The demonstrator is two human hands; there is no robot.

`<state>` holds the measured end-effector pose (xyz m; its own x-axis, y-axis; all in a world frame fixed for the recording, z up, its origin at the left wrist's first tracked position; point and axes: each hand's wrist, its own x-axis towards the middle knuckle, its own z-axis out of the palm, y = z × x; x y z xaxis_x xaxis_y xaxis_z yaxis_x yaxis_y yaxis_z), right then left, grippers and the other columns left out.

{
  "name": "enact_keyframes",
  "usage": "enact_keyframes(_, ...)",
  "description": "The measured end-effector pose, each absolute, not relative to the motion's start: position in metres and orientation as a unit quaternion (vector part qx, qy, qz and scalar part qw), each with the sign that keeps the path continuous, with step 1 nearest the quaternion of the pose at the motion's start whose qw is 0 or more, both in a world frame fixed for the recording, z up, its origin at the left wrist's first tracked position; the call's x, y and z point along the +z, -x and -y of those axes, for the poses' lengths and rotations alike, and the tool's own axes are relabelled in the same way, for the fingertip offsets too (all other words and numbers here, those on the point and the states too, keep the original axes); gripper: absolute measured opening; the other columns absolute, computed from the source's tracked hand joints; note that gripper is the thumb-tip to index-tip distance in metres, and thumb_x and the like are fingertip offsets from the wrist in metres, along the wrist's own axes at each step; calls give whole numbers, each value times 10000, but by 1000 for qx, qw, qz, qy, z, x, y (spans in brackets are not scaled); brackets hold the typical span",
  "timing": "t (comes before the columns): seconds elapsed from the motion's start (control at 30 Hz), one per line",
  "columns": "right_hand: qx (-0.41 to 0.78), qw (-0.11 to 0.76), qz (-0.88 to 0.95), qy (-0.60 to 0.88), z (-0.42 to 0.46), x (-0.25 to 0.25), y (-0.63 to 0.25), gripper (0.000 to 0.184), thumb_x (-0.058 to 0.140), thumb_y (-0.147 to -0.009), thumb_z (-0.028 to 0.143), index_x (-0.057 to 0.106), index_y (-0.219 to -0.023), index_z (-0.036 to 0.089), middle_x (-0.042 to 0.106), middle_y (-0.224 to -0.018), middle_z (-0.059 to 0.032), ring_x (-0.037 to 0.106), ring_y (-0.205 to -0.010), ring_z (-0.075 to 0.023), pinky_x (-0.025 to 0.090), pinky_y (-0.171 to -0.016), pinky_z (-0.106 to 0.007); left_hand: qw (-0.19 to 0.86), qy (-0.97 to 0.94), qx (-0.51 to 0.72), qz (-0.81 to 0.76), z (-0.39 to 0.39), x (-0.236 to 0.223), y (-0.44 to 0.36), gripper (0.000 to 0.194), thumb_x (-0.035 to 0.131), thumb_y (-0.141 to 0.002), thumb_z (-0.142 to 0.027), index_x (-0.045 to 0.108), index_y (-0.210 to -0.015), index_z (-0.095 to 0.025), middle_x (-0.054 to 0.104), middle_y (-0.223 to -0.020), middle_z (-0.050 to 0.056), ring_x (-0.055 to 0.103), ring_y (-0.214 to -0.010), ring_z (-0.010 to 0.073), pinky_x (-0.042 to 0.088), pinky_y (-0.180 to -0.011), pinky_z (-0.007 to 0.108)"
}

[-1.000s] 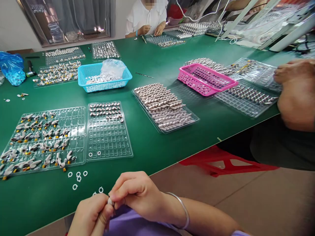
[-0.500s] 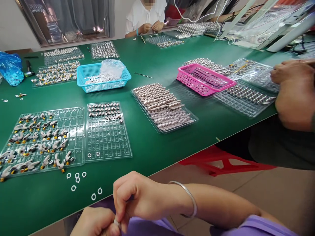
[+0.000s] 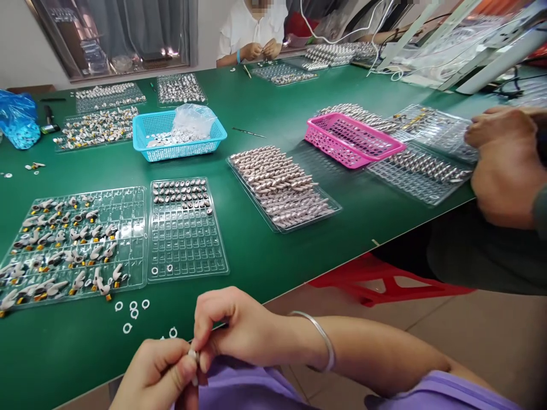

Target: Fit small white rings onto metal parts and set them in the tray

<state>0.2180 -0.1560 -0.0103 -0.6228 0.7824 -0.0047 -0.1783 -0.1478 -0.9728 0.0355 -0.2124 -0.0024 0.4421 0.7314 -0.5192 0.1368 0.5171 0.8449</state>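
Observation:
At the near edge of the green table, my left hand (image 3: 160,373) pinches a small whitish earbud-like part (image 3: 194,355) between thumb and forefinger. The fingertips of my right hand (image 3: 233,327) are closed on the same part from the other side. Most of the part is covered by my fingers, so its exact kind is hard to make out. Just beyond my hands lie several loose white rings (image 3: 134,313). Farther left, a clear tray (image 3: 128,213) carries white earbud pieces with yellow ends. Beside it, another clear tray (image 3: 188,245) holds rows of small oval pieces at its far end.
A clear tray stacked with pale pieces (image 3: 277,185) stands mid-table. Behind are a blue basket (image 3: 179,149) with a plastic bag and a pink basket (image 3: 354,156). A co-worker's hand (image 3: 499,142) is at the right; another person (image 3: 254,34) sits across. A red stool (image 3: 384,282) stands below.
Both my hands have risen slightly, and my left hand has turned so its thumb and the small part show more. One white ring is now mostly covered by my left hand.

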Motion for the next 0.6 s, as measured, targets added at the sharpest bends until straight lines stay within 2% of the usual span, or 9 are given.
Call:
enact_keyframes(0.17,798,176,516,257,132,-6,-222,284,848,-603,283,656,-739,124,644,-662,25,616,-624,-79,492,-581,-160,767,-366,205,-485,203,1,-38,544,648,-715,-672,628,-641,-134,563,-419,-10,461,-341,70,345,-405,171)
enact_keyframes(0.3,812,113,521,237,125,-7,-223,353,884,-523,289,618,-686,124,631,-628,49,587,-574,-54,467,-547,-133,778,-359,183,-483,203,0,-41,562,660,-689,-687,622,-620,-130,553,-400,-11,447,-318,63,326,-379,161)
enact_keyframes(0.47,823,127,488,261,131,-12,-219,421,886,-484,406,617,-641,124,630,-603,42,599,-548,-65,470,-529,-150,765,-371,189,-491,207,-4,-38,524,640,-736,-655,615,-640,-140,564,-415,-13,446,-325,65,321,-373,162)
enact_keyframes(0.53,825,158,470,272,136,-13,-218,449,882,-469,449,623,-632,121,633,-599,31,614,-553,-81,480,-529,-163,756,-385,191,-494,207,-3,-36,507,621,-767,-638,618,-657,-143,573,-431,-11,456,-338,68,328,-379,162)
enact_keyframes(0.6,808,212,474,279,141,-12,-218,440,863,-516,477,645,-651,119,644,-614,13,636,-576,-101,502,-552,-186,744,-400,203,-495,207,-1,-35,498,613,-780,-632,614,-666,-147,567,-437,-17,461,-350,70,342,-388,164)
